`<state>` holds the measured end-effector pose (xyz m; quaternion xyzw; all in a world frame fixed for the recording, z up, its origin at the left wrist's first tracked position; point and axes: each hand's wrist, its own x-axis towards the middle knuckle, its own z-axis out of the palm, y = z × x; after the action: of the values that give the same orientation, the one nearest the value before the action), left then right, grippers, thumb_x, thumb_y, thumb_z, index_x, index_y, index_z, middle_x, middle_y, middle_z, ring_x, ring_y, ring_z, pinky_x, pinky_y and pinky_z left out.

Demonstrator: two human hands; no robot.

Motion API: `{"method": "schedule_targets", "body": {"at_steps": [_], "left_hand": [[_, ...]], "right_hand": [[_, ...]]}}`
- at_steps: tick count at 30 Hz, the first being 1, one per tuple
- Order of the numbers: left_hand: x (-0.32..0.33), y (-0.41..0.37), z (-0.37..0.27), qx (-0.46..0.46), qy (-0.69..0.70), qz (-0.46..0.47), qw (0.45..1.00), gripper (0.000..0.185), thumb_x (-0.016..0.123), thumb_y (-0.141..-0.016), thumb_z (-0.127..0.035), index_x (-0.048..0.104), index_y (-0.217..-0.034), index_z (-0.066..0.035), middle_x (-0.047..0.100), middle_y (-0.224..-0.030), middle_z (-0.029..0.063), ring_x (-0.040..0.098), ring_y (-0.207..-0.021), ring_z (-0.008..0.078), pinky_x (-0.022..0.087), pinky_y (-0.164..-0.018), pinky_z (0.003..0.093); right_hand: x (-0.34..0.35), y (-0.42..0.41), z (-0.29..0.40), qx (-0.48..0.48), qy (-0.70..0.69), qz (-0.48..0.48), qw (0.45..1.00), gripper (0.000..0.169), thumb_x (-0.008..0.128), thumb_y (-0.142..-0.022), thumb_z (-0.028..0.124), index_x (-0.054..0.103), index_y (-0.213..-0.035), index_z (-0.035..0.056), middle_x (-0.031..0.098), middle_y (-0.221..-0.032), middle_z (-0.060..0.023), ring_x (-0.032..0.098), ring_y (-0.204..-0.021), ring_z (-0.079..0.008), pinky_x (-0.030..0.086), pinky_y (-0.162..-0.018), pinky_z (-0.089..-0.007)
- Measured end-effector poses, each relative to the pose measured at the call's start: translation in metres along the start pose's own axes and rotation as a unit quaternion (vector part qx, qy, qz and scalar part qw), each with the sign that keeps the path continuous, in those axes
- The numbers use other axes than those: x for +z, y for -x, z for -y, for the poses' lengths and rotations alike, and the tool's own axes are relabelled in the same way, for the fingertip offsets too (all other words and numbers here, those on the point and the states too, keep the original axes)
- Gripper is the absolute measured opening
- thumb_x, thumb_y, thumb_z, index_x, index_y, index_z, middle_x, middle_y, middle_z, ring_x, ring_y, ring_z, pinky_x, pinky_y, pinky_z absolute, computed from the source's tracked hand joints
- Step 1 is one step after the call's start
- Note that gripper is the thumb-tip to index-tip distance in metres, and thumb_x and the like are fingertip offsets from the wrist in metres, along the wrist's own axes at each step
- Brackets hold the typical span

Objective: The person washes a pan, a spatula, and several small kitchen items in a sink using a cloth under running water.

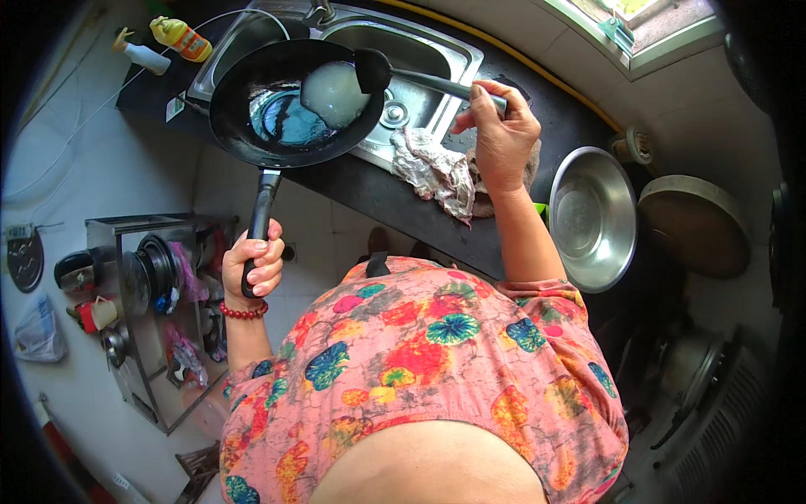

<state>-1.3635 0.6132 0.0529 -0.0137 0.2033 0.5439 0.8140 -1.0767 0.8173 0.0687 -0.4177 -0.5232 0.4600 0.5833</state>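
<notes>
My left hand (255,258) grips the black handle of a dark frying pan (283,148), which is held over the left part of the sink. Shiny liquid (293,120) lies in the pan, with a pale, cloudy patch (337,94) on its right side. In my right hand (504,132) is the grey handle of a cooking spatula (428,79). Its black head overlaps the pan's right rim from this viewpoint; whether it touches the pan I cannot tell. Below that hand, a crumpled pale cloth (431,170) hangs over the counter edge beside a brown cloth (532,167).
A stainless double sink (466,60) is set in the dark counter (403,208). At its left stand a yellow bottle (182,39) and a white spray bottle (145,57). On the right are a metal basin (589,220) and a round board (692,227). A rack (119,239) holds pans at lower left.
</notes>
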Motion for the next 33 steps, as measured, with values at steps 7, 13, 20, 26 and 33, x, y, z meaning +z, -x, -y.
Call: {"method": "schedule_targets", "body": {"at_steps": [7, 13, 20, 26, 33], "left_hand": [[0.016, -0.006, -0.010, -0.027, -0.049, -0.038, 0.998, 0.017, 0.042, -0.084, -0.002, 0.041, -0.100, 0.003, 0.040, -0.060, 0.0044, 0.043, -0.039, 0.0098, 0.042, -0.033, 0.0259], [0.029, -0.004, -0.032, -0.028, -0.083, -0.066, 0.994, 0.019, 0.040, -0.085, -0.002, 0.038, -0.103, 0.003, 0.040, -0.061, 0.0039, 0.042, -0.039, 0.0093, 0.040, -0.033, 0.0256], [0.054, -0.037, -0.038, -0.028, -0.126, -0.142, 0.981, 0.015, 0.044, -0.082, -0.003, 0.047, -0.096, 0.002, 0.043, -0.061, 0.0037, 0.039, -0.037, 0.0072, 0.038, -0.030, 0.0240], [0.072, -0.048, -0.051, -0.039, -0.169, -0.184, 0.968, 0.019, 0.042, -0.083, -0.002, 0.047, -0.100, 0.005, 0.042, -0.061, 0.0038, 0.042, -0.038, 0.0081, 0.039, -0.030, 0.0249], [0.088, -0.061, -0.052, -0.032, -0.199, -0.229, 0.952, 0.014, 0.045, -0.081, -0.002, 0.049, -0.094, 0.002, 0.045, -0.060, 0.0040, 0.041, -0.037, 0.0080, 0.037, -0.029, 0.0246]], "right_hand": [[-0.001, 0.003, -0.006, -0.018, -0.019, -0.029, 0.999, 0.009, 0.058, -0.085, 0.004, 0.058, -0.089, -0.0048, 0.058, -0.069, -0.0062, 0.062, -0.054, -0.0120, 0.050, -0.048, -0.0219], [-0.006, -0.001, -0.016, -0.067, 0.029, -0.055, 0.996, 0.010, 0.059, -0.083, 0.002, 0.059, -0.089, -0.0061, 0.057, -0.079, -0.0084, 0.063, -0.056, -0.0134, 0.049, -0.047, -0.0215], [-0.017, -0.037, -0.046, -0.057, 0.079, -0.029, 0.995, 0.010, 0.063, -0.082, 0.004, 0.061, -0.087, -0.0043, 0.058, -0.076, -0.0069, 0.062, -0.053, -0.0115, 0.050, -0.047, -0.0212], [-0.004, -0.045, -0.061, -0.026, 0.076, -0.031, 0.996, 0.008, 0.065, -0.079, 0.005, 0.064, -0.079, -0.0030, 0.058, -0.079, -0.0079, 0.060, -0.051, -0.0107, 0.049, -0.044, -0.0213], [0.007, -0.045, -0.062, -0.047, 0.125, -0.009, 0.991, 0.009, 0.065, -0.079, 0.005, 0.064, -0.078, -0.0036, 0.057, -0.078, -0.0084, 0.059, -0.048, -0.0118, 0.048, -0.041, -0.0223]]}}
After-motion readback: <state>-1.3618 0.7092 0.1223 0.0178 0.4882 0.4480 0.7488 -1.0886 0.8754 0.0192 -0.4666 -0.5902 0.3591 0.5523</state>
